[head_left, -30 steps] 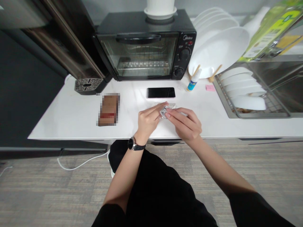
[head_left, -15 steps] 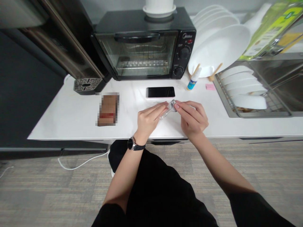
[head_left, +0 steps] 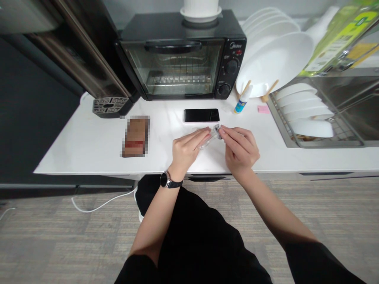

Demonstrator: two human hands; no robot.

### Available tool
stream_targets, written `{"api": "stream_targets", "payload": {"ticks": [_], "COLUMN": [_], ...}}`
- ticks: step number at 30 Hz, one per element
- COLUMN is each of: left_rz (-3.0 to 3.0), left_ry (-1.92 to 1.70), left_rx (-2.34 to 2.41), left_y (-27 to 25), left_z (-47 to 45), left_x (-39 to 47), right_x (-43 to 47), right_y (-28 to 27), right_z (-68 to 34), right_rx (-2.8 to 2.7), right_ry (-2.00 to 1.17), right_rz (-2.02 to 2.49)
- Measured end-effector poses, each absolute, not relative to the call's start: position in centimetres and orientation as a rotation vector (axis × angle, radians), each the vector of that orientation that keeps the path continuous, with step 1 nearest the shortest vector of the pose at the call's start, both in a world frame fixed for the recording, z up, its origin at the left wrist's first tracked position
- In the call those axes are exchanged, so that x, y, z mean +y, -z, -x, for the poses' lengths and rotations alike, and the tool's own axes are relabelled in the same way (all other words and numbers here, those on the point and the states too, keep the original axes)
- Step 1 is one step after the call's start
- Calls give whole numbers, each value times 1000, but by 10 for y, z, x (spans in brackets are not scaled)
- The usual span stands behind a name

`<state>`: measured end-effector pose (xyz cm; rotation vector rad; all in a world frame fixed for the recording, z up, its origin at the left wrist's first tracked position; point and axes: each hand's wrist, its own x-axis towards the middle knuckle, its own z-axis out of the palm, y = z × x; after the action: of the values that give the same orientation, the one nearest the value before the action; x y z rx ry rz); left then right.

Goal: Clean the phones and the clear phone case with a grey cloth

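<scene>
Above the counter, my left hand [head_left: 186,148] is closed on a clear plastic case [head_left: 207,142], its fingers laid together along the far side. The case slants up to the right and is partly covered by those fingers. At its right end, my right hand [head_left: 242,149] pinches a small grey piece [head_left: 217,129] between thumb and fingertips. Whether this piece is fixed to the case or apart from it, I cannot tell. Just beyond both hands a black-screened phone [head_left: 201,115] lies flat on the white counter [head_left: 166,130].
A toaster oven [head_left: 180,67] stands at the back, beside a machine with a drip tray [head_left: 109,105]. A blurred brown item [head_left: 136,136] lies left. Rightward are a small spray bottle [head_left: 242,103], a pink note [head_left: 263,109], white plates [head_left: 275,59] and a sink rack [head_left: 325,142].
The grey piece has turned slightly between my right fingertips and looks darker. My left hand keeps its hold on the clear case, nearly still.
</scene>
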<state>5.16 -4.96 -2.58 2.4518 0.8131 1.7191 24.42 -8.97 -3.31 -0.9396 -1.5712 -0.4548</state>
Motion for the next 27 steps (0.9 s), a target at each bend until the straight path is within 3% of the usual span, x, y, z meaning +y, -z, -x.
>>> {"api": "stream_targets", "payload": {"ticks": [16,27], "left_rz": [-2398,-2464], "left_ry": [-1642,-1676], "left_rx": [804,822], "left_y": [28,25], "left_z": [-45,-49], "left_x": [-54,-52], "right_x": [-121,-102], "right_y": [19,42], "right_z": [-209,-248], "right_rx": [-1788,-1779], "right_ry": [391,414], "right_rz": [720,903]}}
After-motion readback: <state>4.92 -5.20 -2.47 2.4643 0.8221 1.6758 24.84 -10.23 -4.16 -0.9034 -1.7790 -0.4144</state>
